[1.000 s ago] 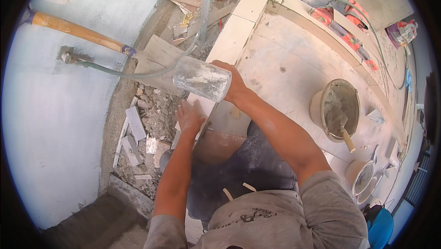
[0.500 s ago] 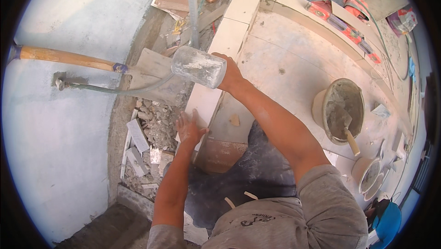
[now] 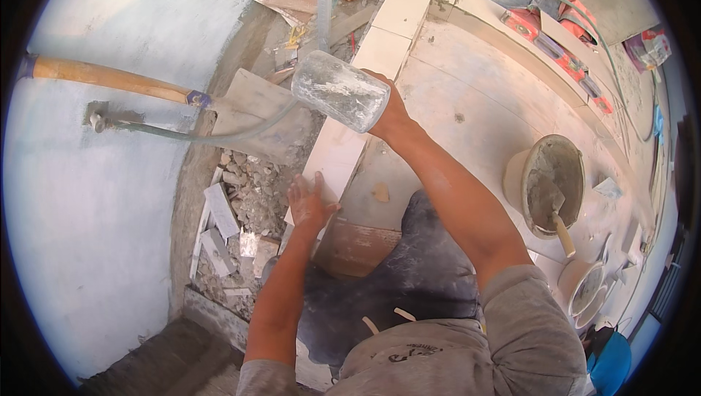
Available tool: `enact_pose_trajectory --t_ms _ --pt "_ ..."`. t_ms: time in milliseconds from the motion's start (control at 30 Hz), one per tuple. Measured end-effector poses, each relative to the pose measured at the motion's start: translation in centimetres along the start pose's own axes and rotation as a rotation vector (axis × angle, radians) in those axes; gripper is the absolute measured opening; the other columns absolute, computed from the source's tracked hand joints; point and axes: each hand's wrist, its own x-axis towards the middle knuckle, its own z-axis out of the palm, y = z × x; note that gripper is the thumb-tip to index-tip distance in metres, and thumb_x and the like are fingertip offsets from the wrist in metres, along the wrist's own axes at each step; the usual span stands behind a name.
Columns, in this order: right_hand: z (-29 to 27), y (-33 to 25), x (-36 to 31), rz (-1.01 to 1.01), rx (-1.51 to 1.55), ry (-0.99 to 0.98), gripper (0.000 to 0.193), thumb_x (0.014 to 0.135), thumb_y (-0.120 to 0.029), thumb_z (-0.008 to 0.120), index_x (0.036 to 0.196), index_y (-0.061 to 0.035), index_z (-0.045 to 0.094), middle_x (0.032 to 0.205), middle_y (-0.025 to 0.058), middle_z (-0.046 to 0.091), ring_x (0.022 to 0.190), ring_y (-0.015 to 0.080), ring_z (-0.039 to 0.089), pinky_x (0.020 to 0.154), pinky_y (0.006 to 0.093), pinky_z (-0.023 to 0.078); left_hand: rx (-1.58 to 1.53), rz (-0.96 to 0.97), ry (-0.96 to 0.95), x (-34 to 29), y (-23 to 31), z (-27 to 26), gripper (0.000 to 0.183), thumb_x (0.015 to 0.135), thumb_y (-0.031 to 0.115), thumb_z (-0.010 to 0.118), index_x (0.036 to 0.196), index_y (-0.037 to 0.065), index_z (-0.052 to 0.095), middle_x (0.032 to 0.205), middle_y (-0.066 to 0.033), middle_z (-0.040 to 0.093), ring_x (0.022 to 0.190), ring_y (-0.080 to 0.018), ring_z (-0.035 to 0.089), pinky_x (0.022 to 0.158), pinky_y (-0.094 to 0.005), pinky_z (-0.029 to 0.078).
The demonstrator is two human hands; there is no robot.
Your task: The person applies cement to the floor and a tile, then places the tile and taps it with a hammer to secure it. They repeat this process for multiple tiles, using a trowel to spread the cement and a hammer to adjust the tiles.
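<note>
My right hand (image 3: 391, 112) is closed around a mallet with a translucent, white-smeared cylindrical head (image 3: 340, 91). The head hides most of the fingers and the handle. It hangs above a row of pale tiles (image 3: 338, 149) capping a low curb. Lower down that row, my left hand (image 3: 309, 206) lies flat on the near tile, fingers spread and thumb toward the inner edge.
Inside the curb stands a mortar bucket (image 3: 515, 180) with a trowel (image 3: 562, 231). A red spirit level (image 3: 558, 52) rests along the far right ledge. Rubble (image 3: 252, 180), a shovel (image 3: 117, 80) and a hose (image 3: 186, 136) lie between curb and left wall.
The mallet head looks larger and slightly higher, lifted with my right hand. The whole view has shifted a little, while my left hand stays on the tile.
</note>
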Motion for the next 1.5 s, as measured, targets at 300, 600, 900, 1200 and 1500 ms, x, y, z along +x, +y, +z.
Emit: enact_pose_trajectory --t_ms 300,600,900,1200,1500 --pt "0.9 1.9 -0.9 -0.004 -0.027 0.061 0.035 0.073 -0.032 0.08 0.097 -0.0077 0.071 0.094 0.0129 0.07 0.089 0.0343 0.069 0.079 0.0398 0.056 -0.03 -0.03 -0.007 0.0 0.3 -0.1 0.103 0.078 0.057 0.077 0.16 0.024 0.024 0.162 -0.0295 0.015 0.151 -0.0428 0.017 0.124 -0.0477 0.011" --pt "1.1 0.0 -3.3 0.115 0.558 0.035 0.03 0.074 -0.028 0.081 0.09 -0.0064 0.067 0.086 0.0104 0.069 0.081 0.0312 0.07 0.071 0.0363 0.055 -0.022 -0.003 0.034 0.0 0.1 0.4 0.103 0.078 0.056 0.076 0.16 0.024 0.023 0.162 -0.0304 0.017 0.15 -0.0452 0.018 0.123 -0.0496 0.012" --pt "1.0 0.7 -3.2 0.052 0.305 0.087 0.026 0.077 -0.022 0.079 0.092 -0.0054 0.067 0.087 0.0084 0.068 0.082 0.0271 0.069 0.073 0.033 0.053 -0.013 -0.026 0.04 0.1 0.3 0.6 0.104 0.077 0.056 0.077 0.16 0.023 0.023 0.162 -0.0279 0.018 0.15 -0.0433 0.02 0.123 -0.0491 0.012" --pt "1.6 2.4 -3.4 0.144 0.538 0.122 0.028 0.075 -0.021 0.082 0.09 -0.004 0.065 0.086 0.0094 0.068 0.08 0.0254 0.068 0.073 0.0321 0.053 -0.028 -0.077 -0.01 0.0 1.0 -0.7 0.105 0.078 0.052 0.077 0.161 0.024 0.019 0.162 -0.0234 0.021 0.153 -0.0344 0.017 0.125 -0.0456 0.007" --pt "0.8 1.8 -4.0 0.157 0.618 0.108 0.026 0.078 -0.018 0.081 0.091 -0.0052 0.062 0.084 0.0052 0.068 0.078 0.0177 0.067 0.071 0.0314 0.053 -0.035 -0.092 0.028 0.3 0.8 0.0 0.111 0.074 0.054 0.081 0.161 0.022 0.019 0.163 -0.0222 0.022 0.152 -0.035 0.02 0.125 -0.0439 0.009"
